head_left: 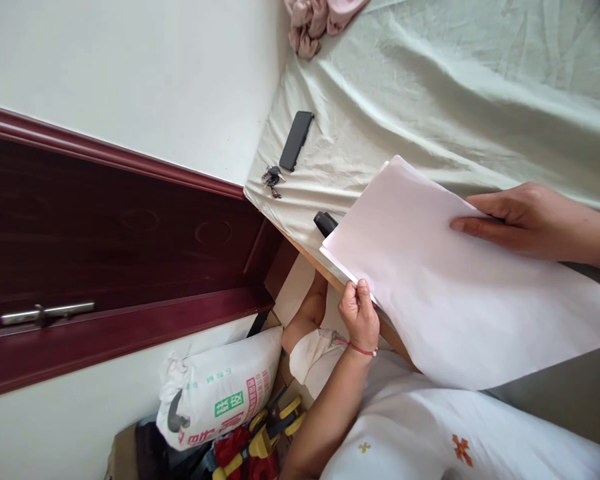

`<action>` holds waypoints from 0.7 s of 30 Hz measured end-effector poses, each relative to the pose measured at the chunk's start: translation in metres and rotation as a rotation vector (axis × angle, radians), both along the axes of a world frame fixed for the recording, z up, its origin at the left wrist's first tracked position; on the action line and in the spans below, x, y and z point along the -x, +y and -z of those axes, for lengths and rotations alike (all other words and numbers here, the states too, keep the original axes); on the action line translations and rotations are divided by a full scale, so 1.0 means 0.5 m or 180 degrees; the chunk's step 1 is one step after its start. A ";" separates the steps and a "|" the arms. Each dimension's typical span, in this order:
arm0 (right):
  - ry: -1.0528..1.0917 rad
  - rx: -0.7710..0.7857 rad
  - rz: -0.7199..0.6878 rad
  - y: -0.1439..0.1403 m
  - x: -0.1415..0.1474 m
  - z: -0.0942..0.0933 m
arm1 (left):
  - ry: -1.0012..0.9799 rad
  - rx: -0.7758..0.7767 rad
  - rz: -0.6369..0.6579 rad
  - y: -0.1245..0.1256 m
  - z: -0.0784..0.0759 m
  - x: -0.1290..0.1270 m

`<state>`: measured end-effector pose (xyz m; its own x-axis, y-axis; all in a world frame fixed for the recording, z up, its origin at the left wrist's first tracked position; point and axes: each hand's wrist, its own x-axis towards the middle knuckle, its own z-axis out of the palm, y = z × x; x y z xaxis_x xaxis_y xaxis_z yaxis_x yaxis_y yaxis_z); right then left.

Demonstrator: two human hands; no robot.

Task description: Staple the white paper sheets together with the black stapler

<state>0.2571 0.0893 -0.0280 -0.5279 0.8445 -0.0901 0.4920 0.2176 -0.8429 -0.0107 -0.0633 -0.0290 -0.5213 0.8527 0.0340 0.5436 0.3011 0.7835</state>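
Note:
A small stack of large white paper sheets [420, 267] is held over the edge of the bed, its layered edges showing at the left corner. My left hand [361, 313], with a red string on the wrist, pinches the near-left edge, thumb on top. My right hand [517, 220] grips the upper edge, thumb lying across the top sheet and the other fingers partly hidden. The sheets sag and curve toward the lower right. A black cylindrical object [324, 223] pokes out from behind their left edge; the rest of it is covered.
On the pale green bedsheet [430, 87] lie a black phone-like object [297, 140], keys [272, 177] and pink cloth [313, 23]. A dark red door [130, 227] stands left. Below are a white printed sack [225, 387] and a yellow-and-red item [260, 443]. White clothing [410, 433] covers my lap.

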 end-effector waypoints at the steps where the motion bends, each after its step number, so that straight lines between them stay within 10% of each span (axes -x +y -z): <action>1: -0.0029 0.0054 -0.0097 -0.003 0.000 -0.007 | 0.0030 -0.0003 0.0011 0.001 0.000 0.001; 21: 0.0046 -0.0251 0.0325 0.006 0.005 0.014 | -0.0535 -0.0148 -0.0131 -0.017 0.025 0.017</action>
<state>0.2545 0.0923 -0.0349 -0.4395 0.8981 -0.0143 0.5030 0.2329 -0.8323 -0.0191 -0.0716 -0.0415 -0.5573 0.8301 -0.0178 0.3916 0.2817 0.8759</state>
